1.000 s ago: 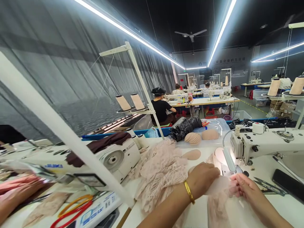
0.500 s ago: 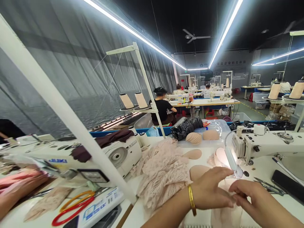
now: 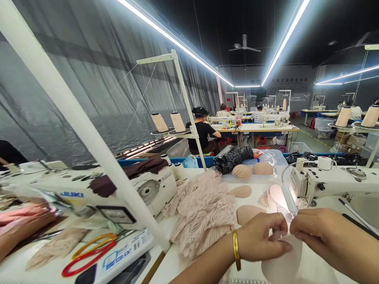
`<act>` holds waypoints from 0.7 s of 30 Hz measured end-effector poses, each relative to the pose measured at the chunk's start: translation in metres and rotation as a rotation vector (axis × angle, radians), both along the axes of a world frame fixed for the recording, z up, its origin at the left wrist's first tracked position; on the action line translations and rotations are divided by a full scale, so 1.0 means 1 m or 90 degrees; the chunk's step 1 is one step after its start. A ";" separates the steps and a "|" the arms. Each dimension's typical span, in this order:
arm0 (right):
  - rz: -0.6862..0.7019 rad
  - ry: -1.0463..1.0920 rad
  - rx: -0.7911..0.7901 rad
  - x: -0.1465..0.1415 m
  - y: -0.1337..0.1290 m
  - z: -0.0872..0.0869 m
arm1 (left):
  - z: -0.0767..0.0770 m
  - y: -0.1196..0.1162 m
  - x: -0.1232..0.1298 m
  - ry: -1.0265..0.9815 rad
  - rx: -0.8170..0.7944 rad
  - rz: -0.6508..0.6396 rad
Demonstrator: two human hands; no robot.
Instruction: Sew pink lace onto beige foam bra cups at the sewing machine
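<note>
Right along the near edge of the surface point(image 3: 248, 270) runs a ruler point(image 3: 247, 281), and just beyond it hangs the sheer beige fabric point(image 3: 282, 262), below the person's two hands toward the right side. The right hand point(image 3: 324, 230) has its fingertips bunched, pinching the fabric's upper end. The left hand point(image 3: 259, 236), gold bracelet point(image 3: 236, 250) at the wrist, curls its fingers beside it, thumb apart; whether its grip is closed on the cloth, one cannot tell.

Past the left edge, on the neighbouring bench, red-handled scissors point(image 3: 87, 260) lie near a co-worker's arm point(image 3: 26, 236). Back on the surface, a heap of lace point(image 3: 204, 215) sprawls toward the left edge, with two beige pads point(image 3: 248, 213) to its right. A sewing machine point(image 3: 340, 177) fills the right side, its lamp glowing just beyond the hands.

At the far edge, a stack of pads point(image 3: 242, 171) and a black plastic bundle point(image 3: 232, 159) sit at a clear plastic tray point(image 3: 280, 161). Farther off, a person in a black shirt point(image 3: 204, 134) sits at another bench, and a ceiling fan point(image 3: 244, 46) hangs above.
</note>
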State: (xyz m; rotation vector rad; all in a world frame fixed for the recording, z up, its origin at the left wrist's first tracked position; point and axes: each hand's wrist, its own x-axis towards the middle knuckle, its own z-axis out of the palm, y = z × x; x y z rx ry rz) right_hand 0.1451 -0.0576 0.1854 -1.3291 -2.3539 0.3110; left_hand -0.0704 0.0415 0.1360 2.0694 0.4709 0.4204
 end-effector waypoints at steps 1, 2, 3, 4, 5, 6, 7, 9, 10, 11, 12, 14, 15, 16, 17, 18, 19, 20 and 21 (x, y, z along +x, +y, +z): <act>-0.021 -0.036 0.091 -0.001 0.002 -0.004 | -0.001 0.002 -0.002 -0.009 0.067 0.052; -0.044 -0.064 0.188 -0.002 0.004 -0.010 | -0.004 0.004 -0.005 -0.017 0.157 0.104; -0.058 -0.080 0.287 -0.003 0.006 -0.020 | -0.007 0.006 -0.007 -0.024 0.269 0.146; -0.065 -0.081 0.375 -0.003 0.009 -0.033 | -0.011 0.009 -0.008 -0.029 0.398 0.174; -0.066 -0.064 0.446 -0.003 0.012 -0.049 | -0.017 0.010 -0.010 -0.025 0.528 0.188; -0.057 -0.034 0.510 -0.001 0.015 -0.067 | -0.024 0.012 -0.011 -0.004 0.644 0.188; -0.041 -0.010 0.530 0.002 0.019 -0.085 | -0.032 0.012 -0.011 0.033 0.729 0.175; -0.012 0.032 0.460 0.010 0.026 -0.120 | -0.047 0.011 -0.010 0.127 0.786 0.099; -0.010 0.030 0.412 0.016 0.030 -0.133 | -0.054 0.010 -0.007 0.166 0.773 0.051; -0.010 0.027 0.350 0.022 0.033 -0.144 | -0.060 0.009 -0.004 0.190 0.753 0.004; -0.010 0.021 0.291 0.029 0.036 -0.151 | -0.065 0.009 0.001 0.199 0.738 -0.040; -0.007 0.008 0.196 0.042 0.041 -0.160 | -0.072 0.013 0.015 0.202 0.734 -0.097; 0.002 0.005 0.163 0.049 0.044 -0.162 | -0.074 0.017 0.023 0.212 0.740 -0.110; 0.014 0.002 0.144 0.055 0.048 -0.164 | -0.076 0.022 0.031 0.230 0.741 -0.118; 0.030 -0.003 0.131 0.060 0.051 -0.167 | -0.079 0.027 0.038 0.252 0.734 -0.119; 0.047 -0.006 0.121 0.066 0.054 -0.170 | -0.082 0.033 0.046 0.274 0.721 -0.109; 0.062 -0.010 0.116 0.070 0.057 -0.174 | -0.086 0.037 0.051 0.290 0.707 -0.095; 0.073 -0.013 0.114 0.074 0.059 -0.179 | -0.090 0.040 0.056 0.300 0.694 -0.080; 0.079 -0.017 0.112 0.077 0.060 -0.183 | -0.094 0.042 0.059 0.303 0.685 -0.066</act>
